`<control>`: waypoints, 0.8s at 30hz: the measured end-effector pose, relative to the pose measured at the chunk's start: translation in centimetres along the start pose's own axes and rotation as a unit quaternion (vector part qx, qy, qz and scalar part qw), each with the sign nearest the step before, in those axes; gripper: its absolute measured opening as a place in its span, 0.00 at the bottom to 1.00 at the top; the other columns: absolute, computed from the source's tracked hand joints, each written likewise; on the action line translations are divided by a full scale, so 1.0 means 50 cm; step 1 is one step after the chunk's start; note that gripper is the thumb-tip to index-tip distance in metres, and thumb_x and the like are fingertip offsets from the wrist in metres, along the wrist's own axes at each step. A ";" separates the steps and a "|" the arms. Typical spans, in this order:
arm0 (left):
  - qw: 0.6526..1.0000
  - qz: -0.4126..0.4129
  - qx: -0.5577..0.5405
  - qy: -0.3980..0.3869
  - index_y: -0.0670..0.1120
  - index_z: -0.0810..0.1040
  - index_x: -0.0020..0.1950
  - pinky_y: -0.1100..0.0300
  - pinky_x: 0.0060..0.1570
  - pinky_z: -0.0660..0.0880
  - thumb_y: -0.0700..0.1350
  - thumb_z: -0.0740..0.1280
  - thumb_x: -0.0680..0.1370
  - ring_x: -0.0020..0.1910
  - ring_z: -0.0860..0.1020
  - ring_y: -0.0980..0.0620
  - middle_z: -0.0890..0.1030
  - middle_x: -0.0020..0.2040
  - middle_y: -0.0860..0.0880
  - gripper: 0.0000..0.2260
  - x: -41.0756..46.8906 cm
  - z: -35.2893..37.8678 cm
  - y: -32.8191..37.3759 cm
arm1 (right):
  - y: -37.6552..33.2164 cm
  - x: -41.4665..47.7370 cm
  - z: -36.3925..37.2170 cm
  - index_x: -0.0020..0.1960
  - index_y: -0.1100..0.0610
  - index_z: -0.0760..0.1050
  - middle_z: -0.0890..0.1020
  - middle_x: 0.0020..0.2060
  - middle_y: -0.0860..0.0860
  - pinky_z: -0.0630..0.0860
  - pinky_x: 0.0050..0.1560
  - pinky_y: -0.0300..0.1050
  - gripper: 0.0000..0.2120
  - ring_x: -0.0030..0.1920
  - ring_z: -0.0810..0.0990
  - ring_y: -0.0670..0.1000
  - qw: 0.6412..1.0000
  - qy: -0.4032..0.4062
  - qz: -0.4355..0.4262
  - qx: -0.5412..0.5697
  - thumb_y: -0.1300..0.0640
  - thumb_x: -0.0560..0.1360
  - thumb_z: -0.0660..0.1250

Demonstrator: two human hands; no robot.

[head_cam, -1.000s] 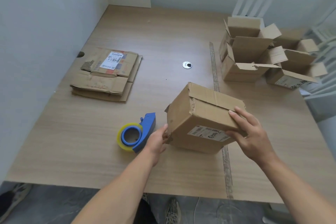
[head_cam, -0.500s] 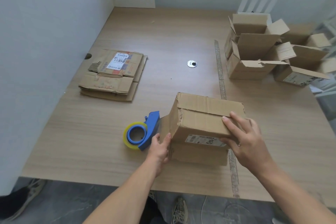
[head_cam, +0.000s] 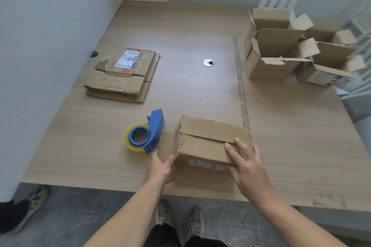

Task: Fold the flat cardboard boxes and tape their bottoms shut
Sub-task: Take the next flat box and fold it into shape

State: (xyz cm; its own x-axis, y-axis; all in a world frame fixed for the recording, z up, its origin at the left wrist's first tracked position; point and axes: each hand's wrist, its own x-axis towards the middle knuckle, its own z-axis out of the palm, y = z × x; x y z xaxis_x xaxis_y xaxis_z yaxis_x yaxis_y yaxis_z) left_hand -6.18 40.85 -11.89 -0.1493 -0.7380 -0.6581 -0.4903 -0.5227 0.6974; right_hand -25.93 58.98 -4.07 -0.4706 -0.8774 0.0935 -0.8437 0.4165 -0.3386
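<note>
We've lowered the box (head_cam: pixel 200 146) onto the surface (head_cam: pixel 180 90); left hand (head_cam: pixel 161 168) grip clasps its corner, right hand (head_cam: pixel 249 164) released, pressing flaps flat for taping

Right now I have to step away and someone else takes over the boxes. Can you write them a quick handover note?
Left hand grips the box at its near left corner. Right hand presses flat fingers on its closed flaps.
The box sits by the table's near edge, flaps up; no tape shows on the seam.
The tape dispenser lies just left of it, untouched.
Done: folded boxes stand far right, tops open; their bottoms are hidden.
Left: tape this box, then fold and tape the flat cardboard stack at far left.
</note>
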 end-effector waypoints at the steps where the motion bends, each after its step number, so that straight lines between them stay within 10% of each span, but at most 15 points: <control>1: 0.999 0.016 0.033 0.011 0.61 0.66 0.69 0.42 0.58 0.78 0.61 0.73 0.68 0.59 0.79 0.46 0.77 0.66 0.49 0.32 0.014 0.002 -0.011 | -0.011 0.003 0.001 0.70 0.48 0.72 0.67 0.71 0.51 0.74 0.58 0.70 0.34 0.64 0.68 0.75 1.000 -0.010 0.011 -0.008 0.57 0.68 0.79; 9: 0.960 0.163 0.227 -0.003 0.46 0.66 0.76 0.54 0.71 0.64 0.48 0.65 0.81 0.72 0.67 0.48 0.67 0.74 0.47 0.24 -0.094 -0.062 0.070 | -0.063 0.018 -0.014 0.70 0.47 0.72 0.71 0.72 0.52 0.66 0.64 0.73 0.29 0.73 0.66 0.66 0.984 -0.071 0.026 -0.158 0.44 0.71 0.73; 15: 0.792 0.504 0.345 0.005 0.48 0.64 0.78 0.58 0.75 0.55 0.56 0.59 0.80 0.76 0.59 0.52 0.63 0.77 0.50 0.28 -0.124 -0.088 0.167 | -0.080 -0.002 0.000 0.77 0.41 0.38 0.41 0.77 0.43 0.38 0.76 0.54 0.39 0.78 0.36 0.50 0.992 -0.085 0.060 -0.072 0.25 0.71 0.28; 19: 0.711 0.493 0.498 -0.061 0.46 0.55 0.81 0.50 0.78 0.44 0.60 0.49 0.82 0.80 0.41 0.45 0.49 0.81 0.44 0.31 -0.107 -0.032 0.179 | -0.104 0.003 0.008 0.79 0.44 0.49 0.51 0.79 0.48 0.41 0.75 0.57 0.36 0.79 0.46 0.55 0.989 -0.094 0.068 -0.091 0.28 0.77 0.35; 24: 0.678 0.517 0.522 -0.016 0.39 0.76 0.69 0.43 0.68 0.64 0.57 0.53 0.79 0.72 0.69 0.36 0.73 0.71 0.38 0.28 -0.084 -0.021 0.164 | -0.113 0.020 0.014 0.76 0.46 0.62 0.64 0.76 0.50 0.50 0.71 0.62 0.27 0.77 0.57 0.59 0.987 -0.076 0.068 -0.124 0.36 0.81 0.45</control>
State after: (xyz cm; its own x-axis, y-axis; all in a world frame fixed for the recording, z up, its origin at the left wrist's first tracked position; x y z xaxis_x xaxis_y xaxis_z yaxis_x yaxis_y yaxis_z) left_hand -8.67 39.22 -3.09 -0.8872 -0.4612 0.0122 -0.4474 0.8665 0.2213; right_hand -21.48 55.58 -2.72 -0.5552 -0.8274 -0.0844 -0.8219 0.5613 -0.0965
